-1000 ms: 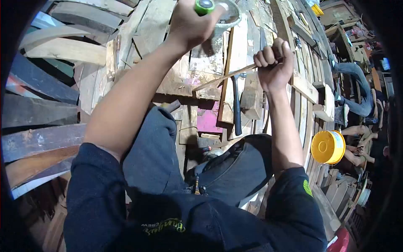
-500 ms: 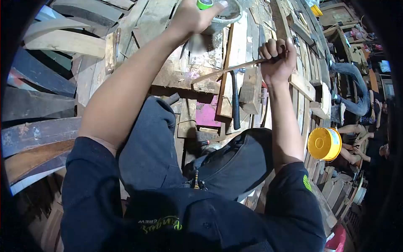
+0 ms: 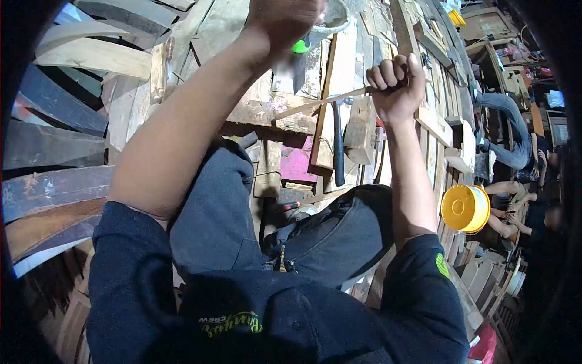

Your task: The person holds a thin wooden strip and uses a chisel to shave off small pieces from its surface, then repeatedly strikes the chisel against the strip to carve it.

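Note:
My left hand [image 3: 285, 17] is at the top, closed around an object with a bright green part [image 3: 300, 47]. My fingers and blur hide its kind. Beside that hand is a grey bucket [image 3: 332, 25], partly cut off by the frame. My right hand [image 3: 397, 88], closed in a fist, grips one end of a thin curved wooden strip [image 3: 321, 102]. The strip's other end reaches the edge of a worn board [image 3: 254, 113]. Just below the right hand, a hammer [image 3: 339, 142] with a dark handle lies beside a wooden block [image 3: 361, 130].
A red-and-black handled tool [image 3: 288, 207] lies between my legs, near a pink panel [image 3: 297, 161]. Curved timbers [image 3: 54, 148] are stacked at left. On the right are a yellow bucket [image 3: 464, 208] and other people, one in blue jeans [image 3: 512, 121].
My left hand has turned, and the green part now shows below it instead of at its top. My right hand and the wooden strip have shifted slightly left.

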`<state>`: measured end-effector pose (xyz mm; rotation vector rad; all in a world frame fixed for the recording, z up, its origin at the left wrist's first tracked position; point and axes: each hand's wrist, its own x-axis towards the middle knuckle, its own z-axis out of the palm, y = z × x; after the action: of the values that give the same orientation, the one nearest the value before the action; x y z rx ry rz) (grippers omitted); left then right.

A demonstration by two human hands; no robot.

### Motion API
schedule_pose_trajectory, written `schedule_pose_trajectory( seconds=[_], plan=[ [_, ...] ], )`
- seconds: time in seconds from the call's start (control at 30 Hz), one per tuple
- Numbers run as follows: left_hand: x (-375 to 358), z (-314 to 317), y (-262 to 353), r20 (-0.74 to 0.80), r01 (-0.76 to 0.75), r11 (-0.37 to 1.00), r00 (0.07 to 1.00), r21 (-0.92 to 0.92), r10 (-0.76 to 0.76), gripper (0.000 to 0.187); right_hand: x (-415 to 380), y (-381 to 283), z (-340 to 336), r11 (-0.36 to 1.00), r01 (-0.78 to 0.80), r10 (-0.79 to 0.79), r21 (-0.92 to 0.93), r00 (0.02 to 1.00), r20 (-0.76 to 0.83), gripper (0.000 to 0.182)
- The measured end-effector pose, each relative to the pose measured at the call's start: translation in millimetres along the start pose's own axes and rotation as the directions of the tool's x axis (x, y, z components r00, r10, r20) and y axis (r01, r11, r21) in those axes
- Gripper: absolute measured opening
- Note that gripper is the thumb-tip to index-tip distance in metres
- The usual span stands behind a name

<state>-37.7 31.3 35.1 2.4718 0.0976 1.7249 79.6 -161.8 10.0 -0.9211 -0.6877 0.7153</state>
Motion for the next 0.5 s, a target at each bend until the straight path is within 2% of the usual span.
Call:
schedule_pose_trajectory(
  seconds=[0.07,0.1,0.13,0.17,0.2,0.23,0.27,0.3,0.37,0.4,0.47,0.5],
  plan=[
    [3,-5,3,-0.034,-0.102,0.982,0.993,0.159,0.109,0.023,0,1,1,1.0,0.003,-0.002,-0.004,1.0,0.01,0.041],
    [5,-7,6,-0.034,-0.104,0.982,0.993,0.159,0.111,0.023,0,1,2,1.0,0.005,-0.005,-0.002,1.0,-0.006,0.041],
    [9,-12,14,0.003,0.246,0.925,0.967,-0.291,-0.257,0.013,0,1,4,1.0,0.008,-0.008,0.0,1.0,-0.021,0.041],
    [14,-18,24,0.192,0.52,0.564,0.82,-0.641,-0.538,0.004,-1,1,5,1.0,0.003,-0.003,0.009,1.0,-0.027,0.041],
    [17,-22,30,0.473,0.629,0.018,0.603,-0.778,-0.643,0.005,0,1,6,1.0,0.004,-0.004,0.009,1.0,-0.025,0.041],
    [17,-24,33,0.455,0.623,0.06,0.63,-0.78,-0.629,0.014,0,2,9,0.999,0.029,-0.03,-0.017,0.997,-0.071,0.041],
    [19,-26,35,0.453,0.623,0.063,0.631,-0.78,-0.63,0.014,1,2,12,0.998,0.052,-0.057,-0.044,0.992,-0.115,0.041],
    [23,-28,38,0.468,0.623,-0.015,0.57,-0.782,-0.675,0.014,1,2,16,0.997,0.045,-0.055,-0.062,0.981,-0.186,0.044],
    [37,-39,48,0.514,0.649,-0.148,0.421,-0.747,-0.747,0.016,1,2,14,0.995,0.061,-0.071,-0.076,0.988,-0.139,0.046],
    [36,-39,47,0.514,0.648,-0.148,0.422,-0.747,-0.747,0.016,1,2,12,0.993,0.076,-0.084,-0.09,0.992,-0.094,0.049],
    [34,-39,46,0.478,0.608,-0.098,0.502,-0.788,-0.72,0.018,-3,0,19,0.992,0.052,-0.07,-0.118,0.986,-0.151,0.054],
    [34,-38,46,0.48,0.609,-0.099,0.502,-0.787,-0.72,0.018,-5,-1,18,0.989,0.027,-0.043,-0.147,0.994,-0.105,0.055]
  ],
)
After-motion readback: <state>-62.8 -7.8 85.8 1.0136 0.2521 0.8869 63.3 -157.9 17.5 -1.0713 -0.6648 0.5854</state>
